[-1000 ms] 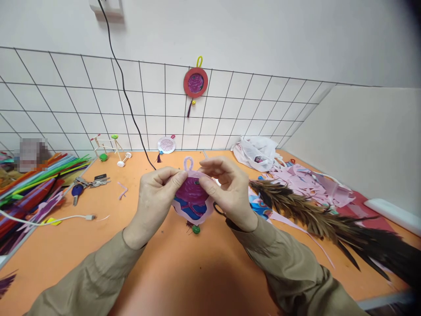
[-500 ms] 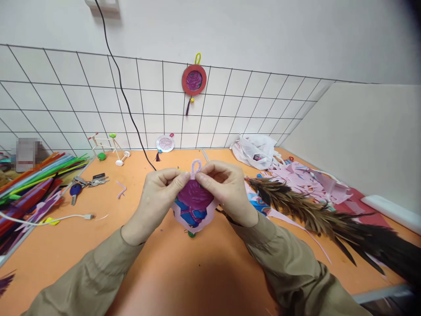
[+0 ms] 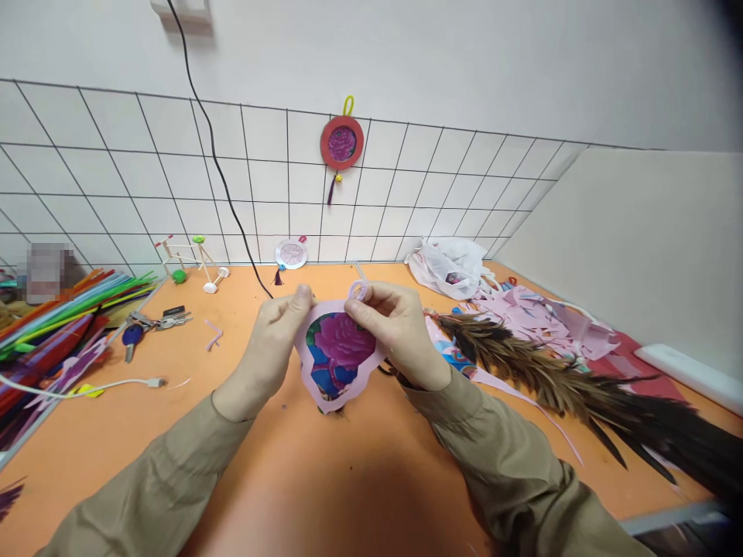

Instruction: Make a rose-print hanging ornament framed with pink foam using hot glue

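Between my two hands a pink-bordered paper ornament (image 3: 342,344) is held upright, with a purple flower and blue print inside its scalloped edge. A light purple fuzzy loop (image 3: 358,291) stands at its top. My left hand (image 3: 270,340) grips the ornament's left upper edge, thumb in front and fingers behind. The thumb and fingers of my right hand (image 3: 400,325) pinch its top beside the loop. Something small and dark shows under the lower tip, too indistinct to name.
A red round ornament (image 3: 342,142) hangs on the wire grid, and a white one (image 3: 291,254) leans below. To the left lie keys (image 3: 133,338), a white cable (image 3: 110,387) and colourful pipe cleaners (image 3: 63,309). Brown feathers (image 3: 522,356), pink paper scraps (image 3: 539,317) and a plastic bag (image 3: 446,267) occupy the right.
My left hand has moved from beside the loop to the ornament's left edge. The ornament has turned, showing more of its flower print, and the loop leans right.
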The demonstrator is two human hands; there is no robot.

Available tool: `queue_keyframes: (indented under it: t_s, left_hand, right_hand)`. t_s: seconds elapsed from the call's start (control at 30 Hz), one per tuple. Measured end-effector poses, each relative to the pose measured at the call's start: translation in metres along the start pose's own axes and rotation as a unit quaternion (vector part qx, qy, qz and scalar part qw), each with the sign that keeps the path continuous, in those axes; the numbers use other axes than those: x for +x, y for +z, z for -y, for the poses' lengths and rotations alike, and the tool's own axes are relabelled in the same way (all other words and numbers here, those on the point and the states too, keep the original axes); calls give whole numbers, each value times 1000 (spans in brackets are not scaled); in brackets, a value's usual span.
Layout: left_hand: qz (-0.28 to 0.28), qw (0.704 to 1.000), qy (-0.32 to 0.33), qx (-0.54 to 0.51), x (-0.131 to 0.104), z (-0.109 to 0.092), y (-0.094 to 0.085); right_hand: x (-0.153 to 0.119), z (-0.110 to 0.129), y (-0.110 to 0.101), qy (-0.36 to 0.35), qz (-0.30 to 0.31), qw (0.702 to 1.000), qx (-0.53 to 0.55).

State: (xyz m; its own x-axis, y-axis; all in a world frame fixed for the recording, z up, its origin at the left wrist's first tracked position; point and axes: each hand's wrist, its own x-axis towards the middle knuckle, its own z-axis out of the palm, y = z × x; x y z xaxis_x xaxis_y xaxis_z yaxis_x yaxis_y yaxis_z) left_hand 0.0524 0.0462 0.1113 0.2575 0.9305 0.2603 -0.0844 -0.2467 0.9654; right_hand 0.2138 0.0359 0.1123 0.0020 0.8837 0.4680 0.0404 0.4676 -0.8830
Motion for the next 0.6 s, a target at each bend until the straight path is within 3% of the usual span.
queue_keyframes:
  t_s: [0.37, 0.6]
  left_hand:
    - [-8, 1000, 23, 1, 4, 8, 2]
    - [11, 1000, 11, 18, 2, 7, 0]
  right_hand:
    - [6, -11, -3, -34, -38, 999, 12]
    - [7, -10, -8, -28, 11, 999, 15]
